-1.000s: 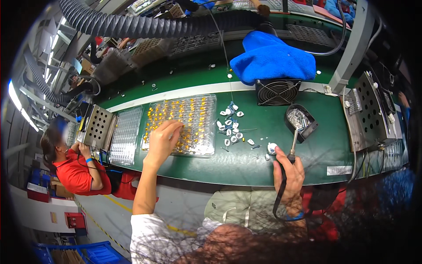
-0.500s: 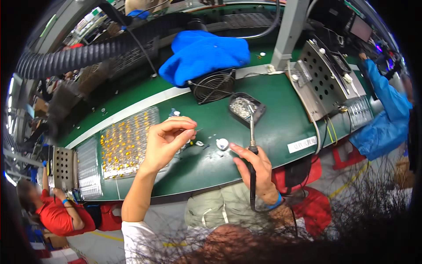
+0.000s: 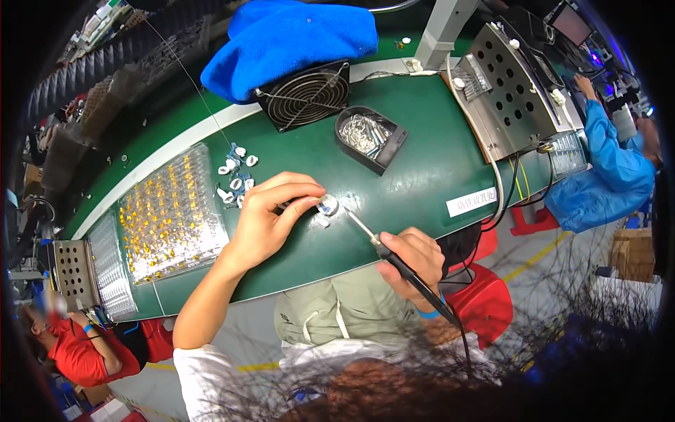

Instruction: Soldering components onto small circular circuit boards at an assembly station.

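My left hand (image 3: pixel 271 219) pinches a small round white part (image 3: pixel 328 205) between thumb and fingers, just above the green bench top (image 3: pixel 415 169). My right hand (image 3: pixel 411 260) grips a black-handled soldering iron (image 3: pixel 380 246), its metal tip touching or nearly touching the part. A second small white piece (image 3: pixel 322 221) lies on the bench right below the held part. Several small white and blue parts (image 3: pixel 235 172) lie loose just left of my left hand.
A clear tray of small yellow parts (image 3: pixel 172 214) lies at left, with a perforated metal box (image 3: pixel 70 267) beyond it. A black tip-cleaner holder with metal wool (image 3: pixel 369 137), a black fan (image 3: pixel 306 95) and a blue cloth (image 3: pixel 295 35) stand behind. Other people work at right and lower left.
My left hand has gone from the yellow-part tray to the bench middle, where it now holds a small white part. The soldering iron tip has come up to that part. The view shifted right.
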Action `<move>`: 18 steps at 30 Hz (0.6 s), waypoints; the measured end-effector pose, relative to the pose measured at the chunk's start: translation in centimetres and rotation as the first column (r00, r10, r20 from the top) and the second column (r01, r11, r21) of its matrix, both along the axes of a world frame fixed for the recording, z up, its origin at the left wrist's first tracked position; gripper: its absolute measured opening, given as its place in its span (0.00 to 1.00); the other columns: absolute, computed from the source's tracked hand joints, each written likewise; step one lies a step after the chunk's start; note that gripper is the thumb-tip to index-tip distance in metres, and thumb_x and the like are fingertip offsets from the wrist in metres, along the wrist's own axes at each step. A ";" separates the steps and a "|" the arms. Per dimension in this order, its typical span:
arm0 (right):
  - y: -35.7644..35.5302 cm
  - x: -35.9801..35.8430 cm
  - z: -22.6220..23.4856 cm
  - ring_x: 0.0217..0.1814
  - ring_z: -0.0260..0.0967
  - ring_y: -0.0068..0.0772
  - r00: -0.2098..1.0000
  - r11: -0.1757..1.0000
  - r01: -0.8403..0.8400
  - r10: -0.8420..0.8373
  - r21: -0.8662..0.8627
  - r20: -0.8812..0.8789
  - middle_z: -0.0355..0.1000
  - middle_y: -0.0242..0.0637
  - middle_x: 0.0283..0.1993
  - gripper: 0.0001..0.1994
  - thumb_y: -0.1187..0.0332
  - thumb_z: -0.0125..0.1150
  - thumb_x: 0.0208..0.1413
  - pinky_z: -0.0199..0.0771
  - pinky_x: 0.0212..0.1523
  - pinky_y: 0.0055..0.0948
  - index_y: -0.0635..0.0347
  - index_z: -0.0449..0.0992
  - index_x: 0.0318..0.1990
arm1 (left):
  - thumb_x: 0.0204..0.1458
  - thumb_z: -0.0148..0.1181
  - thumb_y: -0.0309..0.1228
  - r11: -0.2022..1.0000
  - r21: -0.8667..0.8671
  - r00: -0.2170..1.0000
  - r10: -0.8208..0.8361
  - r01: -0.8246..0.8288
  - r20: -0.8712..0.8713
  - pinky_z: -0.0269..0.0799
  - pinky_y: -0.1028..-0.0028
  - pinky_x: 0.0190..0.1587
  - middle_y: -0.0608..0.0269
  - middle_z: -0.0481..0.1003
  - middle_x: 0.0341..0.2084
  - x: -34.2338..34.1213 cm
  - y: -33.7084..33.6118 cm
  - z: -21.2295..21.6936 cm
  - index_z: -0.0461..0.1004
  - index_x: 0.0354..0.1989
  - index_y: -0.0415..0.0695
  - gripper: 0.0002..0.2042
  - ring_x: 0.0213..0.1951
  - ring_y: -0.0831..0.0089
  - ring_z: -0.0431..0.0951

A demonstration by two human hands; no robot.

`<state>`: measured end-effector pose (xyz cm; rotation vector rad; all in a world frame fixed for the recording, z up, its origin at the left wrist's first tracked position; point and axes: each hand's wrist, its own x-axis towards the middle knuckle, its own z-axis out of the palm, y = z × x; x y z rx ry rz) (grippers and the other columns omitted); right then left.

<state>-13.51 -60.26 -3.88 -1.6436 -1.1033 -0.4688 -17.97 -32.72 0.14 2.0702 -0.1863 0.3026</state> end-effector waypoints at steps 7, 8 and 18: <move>0.8 0.0 -0.4 0.24 0.74 0.34 1.000 0.998 0.022 -0.021 -0.059 0.019 0.80 0.37 0.30 0.19 0.71 0.81 0.48 0.69 0.25 0.30 0.65 0.81 0.47 | 0.59 0.66 0.18 1.000 -0.013 0.999 -0.011 0.010 -0.049 0.81 0.69 0.50 0.52 0.84 0.44 -0.1 -0.3 -0.1 0.85 0.45 0.35 0.07 0.46 0.62 0.85; 0.8 0.1 -0.4 0.24 0.75 0.33 1.000 0.998 0.018 -0.016 -0.067 0.025 0.80 0.36 0.30 0.20 0.71 0.81 0.48 0.70 0.25 0.30 0.65 0.81 0.47 | 0.59 0.66 0.18 1.000 -0.012 0.999 -0.011 0.010 -0.040 0.81 0.69 0.50 0.52 0.84 0.44 -0.1 -0.3 -0.2 0.85 0.45 0.35 0.07 0.46 0.62 0.85; 1.0 0.1 -0.2 0.26 0.76 0.32 0.999 0.994 0.021 -0.018 -0.103 0.027 0.82 0.34 0.33 0.20 0.71 0.83 0.47 0.70 0.26 0.29 0.63 0.82 0.47 | 0.59 0.66 0.18 1.000 -0.009 0.999 -0.002 0.002 -0.040 0.81 0.68 0.47 0.54 0.83 0.44 -0.1 -0.5 -0.3 0.85 0.46 0.36 0.08 0.43 0.62 0.85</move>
